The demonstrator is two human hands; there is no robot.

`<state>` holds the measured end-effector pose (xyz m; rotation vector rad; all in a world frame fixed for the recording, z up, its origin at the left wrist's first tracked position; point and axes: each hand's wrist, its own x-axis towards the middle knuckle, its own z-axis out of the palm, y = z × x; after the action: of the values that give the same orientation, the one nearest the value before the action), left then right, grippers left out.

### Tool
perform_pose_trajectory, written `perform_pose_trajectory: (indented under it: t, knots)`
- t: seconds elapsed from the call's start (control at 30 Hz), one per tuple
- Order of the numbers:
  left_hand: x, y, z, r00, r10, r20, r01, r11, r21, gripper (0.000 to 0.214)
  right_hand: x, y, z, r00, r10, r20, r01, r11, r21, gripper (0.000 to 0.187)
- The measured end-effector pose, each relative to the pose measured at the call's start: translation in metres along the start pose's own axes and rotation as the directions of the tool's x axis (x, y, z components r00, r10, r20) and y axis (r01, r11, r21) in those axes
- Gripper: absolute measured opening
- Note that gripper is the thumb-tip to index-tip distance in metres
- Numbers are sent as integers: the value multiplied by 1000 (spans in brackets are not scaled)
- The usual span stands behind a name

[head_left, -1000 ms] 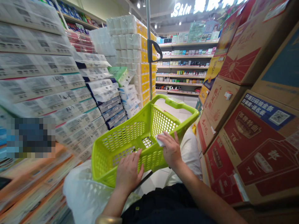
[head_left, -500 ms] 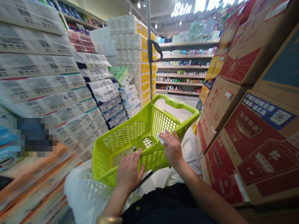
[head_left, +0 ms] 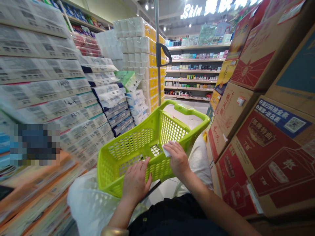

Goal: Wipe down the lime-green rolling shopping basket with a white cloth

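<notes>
A lime-green plastic shopping basket [head_left: 137, 137] with perforated walls stands tilted in front of me, its inside bare. My left hand [head_left: 136, 177] is closed over the near rim, fingers inside and thumb outside. Farther right on the same rim, my right hand [head_left: 177, 159] presses a small white cloth or tissue [head_left: 166, 150] against the edge. Most of that white piece is hidden under the fingers. At the basket's far end a looped handle [head_left: 192, 113] sticks out toward the right.
Stacked paper packs [head_left: 49, 68] rise on the left, toilet roll packs [head_left: 136, 44] behind. Cardboard cartons [head_left: 275, 157] crowd the right side. A metal pole [head_left: 157, 29] with a dark grip stands beyond the basket. White plastic bags [head_left: 91, 203] lie around it; stocked shelves [head_left: 194, 70] stand farther back.
My right hand has slid with the white cloth along the near rim, toward the left and slightly nearer to me. My left hand and the basket have stayed in place.
</notes>
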<state>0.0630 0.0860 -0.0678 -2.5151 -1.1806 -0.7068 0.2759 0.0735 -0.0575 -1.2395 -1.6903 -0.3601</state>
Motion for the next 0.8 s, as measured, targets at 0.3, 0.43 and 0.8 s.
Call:
perform_pose_trajectory:
  t: [0.3, 0.43, 0.8]
  knots:
    - [-1, -1, -2, 1000, 15, 2, -15, 1000, 3, 50, 4, 8, -5, 1000, -21, 5, 21, 999, 25, 49]
    - [0, 1, -2, 1000, 6, -2, -6, 1000, 4, 49, 8, 12, -11, 999, 46, 9, -46, 999, -22, 48]
    - [-2, -1, -1, 1000, 16, 12, -16, 1000, 1, 49, 4, 7, -9, 1000, -9, -9, 9, 1000, 23, 51]
